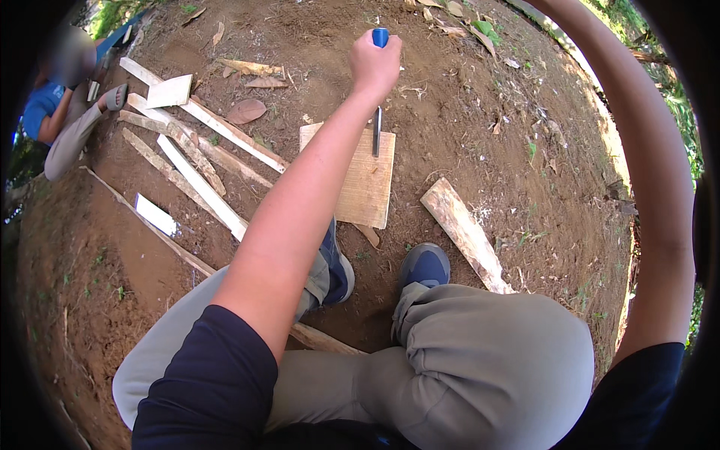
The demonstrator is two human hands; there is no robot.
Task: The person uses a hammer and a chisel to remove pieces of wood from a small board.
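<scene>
My left hand [375, 67] is closed around a chisel, whose blue handle end [380, 36] sticks out above the fist. Below the fist the chisel's narrow metal blade [376, 135] points down, its lower end over a flat, pale wooden board [367, 191] on the ground. My left forearm hides part of the board's left side. My right arm [652, 135] is raised high along the right side, and its hand lies beyond the upper edge, out of view.
Several wooden strips [202, 180] lie in a loose pile at the left. A rough plank [465, 232] rests right of my shoes [424, 266]. Another person [64, 112] sits at the far left. Dry leaves [480, 37] are scattered over the bare soil.
</scene>
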